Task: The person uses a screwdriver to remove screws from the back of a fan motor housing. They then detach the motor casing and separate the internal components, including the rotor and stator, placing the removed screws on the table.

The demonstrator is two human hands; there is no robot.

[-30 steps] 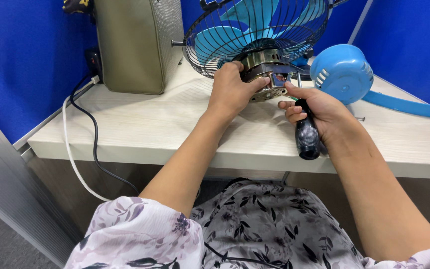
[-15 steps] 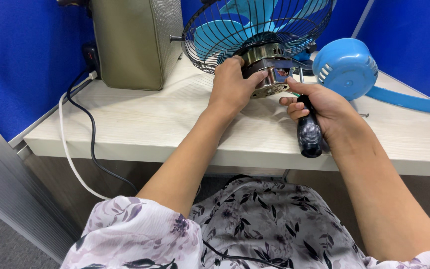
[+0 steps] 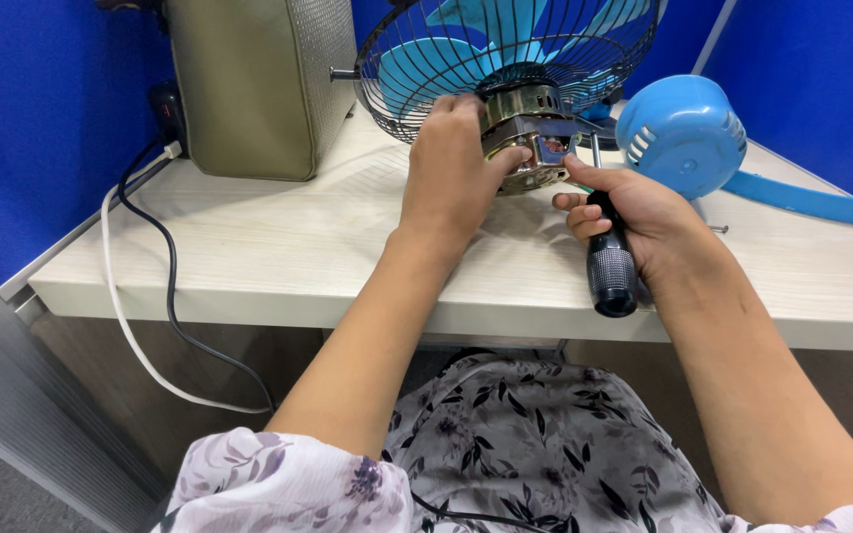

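At the motor [image 3: 530,138], both hands stay put: left hand [image 3: 456,163] gripping it, right hand [image 3: 634,212] clutching the screwdriver [image 3: 609,262].

The scene is bright and evenly lit, with soft light that seems to come from overhead. Shadows are faint and blurred at their edges: a pale one lies on the light table [image 3: 249,247] under the left hand [image 3: 451,163], and a darker band sits below the table's front edge. Small highlights gleam on the metal motor housing [image 3: 525,118] and on the black screwdriver handle [image 3: 611,266], without harsh glare. The blue walls [image 3: 32,118] look saturated and evenly toned. Focus is sharp across the middle; the floral sleeves [image 3: 278,484] at the bottom edge look slightly soft. Straight lines bow a little toward the frame's edges, as with a wide lens.
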